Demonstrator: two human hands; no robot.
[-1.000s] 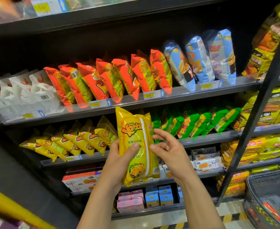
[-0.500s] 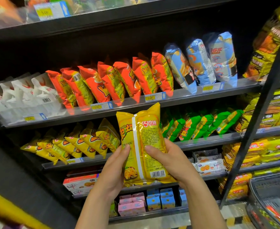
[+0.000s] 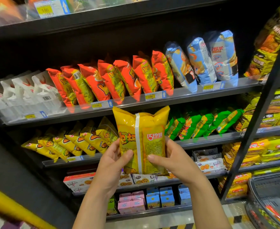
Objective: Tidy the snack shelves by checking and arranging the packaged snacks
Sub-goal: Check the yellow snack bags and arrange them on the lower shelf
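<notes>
So the person has flipped the yellow snack bag (image 3: 142, 141) round. A second ago its front was facing the camera, now it's the back, with the white seam strip and the printed panel showing. Both hands are on it: the left hand (image 3: 112, 164) grips the left edge with the thumb laid over the near face, and the right hand (image 3: 174, 159) does the same on the right edge. The bag is held upright in the air in front of the middle shelf (image 3: 202, 142), between the row of yellow bags (image 3: 66, 142) on the left and the green bags (image 3: 202, 124) on the right. Looks like the checking bit is under way, and putting it back hasn't happened yet.

Around it there are orange bags (image 3: 112, 80) and blue bags (image 3: 202, 60) one shelf up, white bags (image 3: 20, 95) far left, and biscuit boxes (image 3: 208, 164) lower down. Can't tell if there's a free slot behind the held bag, since it hides that spot. The yellow row leans close together, so sliding one in might nudge the neighbours. The black post (image 3: 258, 116) and basket (image 3: 271, 195) on the right are well apart from the hands.
</notes>
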